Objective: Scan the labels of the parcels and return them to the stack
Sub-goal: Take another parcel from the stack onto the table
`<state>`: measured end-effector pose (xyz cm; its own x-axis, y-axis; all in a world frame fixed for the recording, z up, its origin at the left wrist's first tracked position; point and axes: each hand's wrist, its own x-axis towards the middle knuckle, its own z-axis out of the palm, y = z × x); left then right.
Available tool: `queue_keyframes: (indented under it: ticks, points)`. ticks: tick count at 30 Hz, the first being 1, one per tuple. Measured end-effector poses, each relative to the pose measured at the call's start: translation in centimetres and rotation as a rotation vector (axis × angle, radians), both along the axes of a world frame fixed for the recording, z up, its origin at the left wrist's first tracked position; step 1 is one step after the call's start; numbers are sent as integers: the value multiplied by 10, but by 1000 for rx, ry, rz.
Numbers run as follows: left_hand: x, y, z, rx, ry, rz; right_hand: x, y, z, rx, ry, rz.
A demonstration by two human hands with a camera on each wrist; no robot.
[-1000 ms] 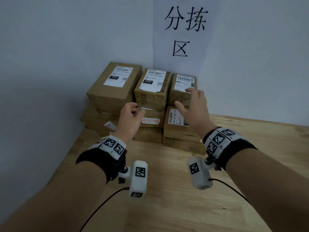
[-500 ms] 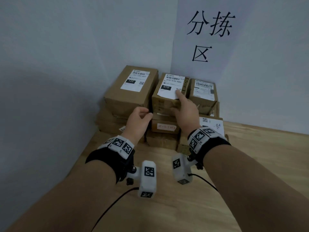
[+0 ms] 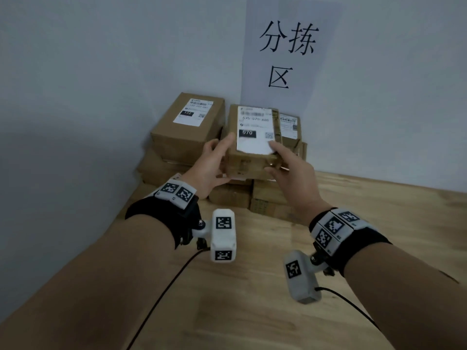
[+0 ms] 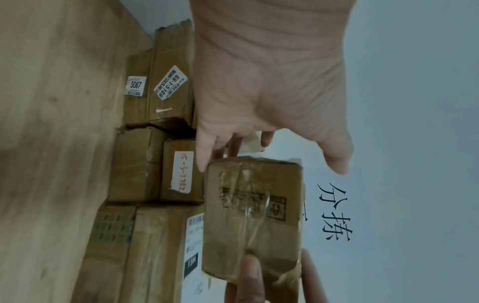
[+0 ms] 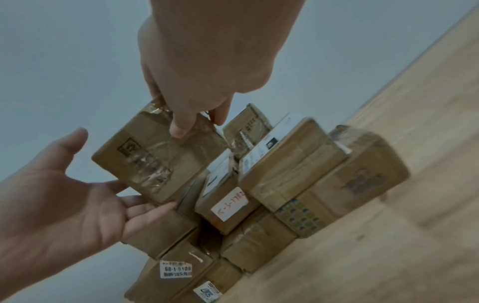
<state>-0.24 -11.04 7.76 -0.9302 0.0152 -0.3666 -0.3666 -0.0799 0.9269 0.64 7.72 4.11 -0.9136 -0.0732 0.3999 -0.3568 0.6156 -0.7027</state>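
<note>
Parcels are the matter at hand, and one small brown parcel (image 3: pixel 252 157) is held up off the stack between both hands, its white label (image 3: pixel 255 131) facing the head camera with a black block printed "070" and a small square code. Nearest the viewer, the wooden table (image 3: pixel 252 299) runs under both forearms, each wearing a black wrist strap with a white marker-covered camera unit. The left hand (image 3: pixel 209 165) cups the parcel's left side, thumb on the top edge and fingers reaching under it; the right hand (image 3: pixel 290 168) grips the right near corner, thumb pressed on the taped end face and index finger lying on the label. Behind and below the lifted parcel sits the stack (image 3: pixel 182 157) of cardboard boxes in the corner, resting on the table against the wall. Its top left box (image 3: pixel 188 130) carries a label marked "122". Farther back, a white paper sign (image 3: pixel 288 54) with black handwritten characters hangs on the wall.
</note>
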Motion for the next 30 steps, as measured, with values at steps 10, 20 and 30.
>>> queue_keyframes:
  ticks: [10, 20, 30]
  points:
    - [95, 68, -3, 49, -7, -45, 94, 79, -8, -55, -88, 76]
    - [192, 207, -58, -38, -161, -14, 176, 237, -25, 164, -434, -16]
    - [231, 301, -116, -112, -227, 61, 189, 345, -69, 270, -643, -263]
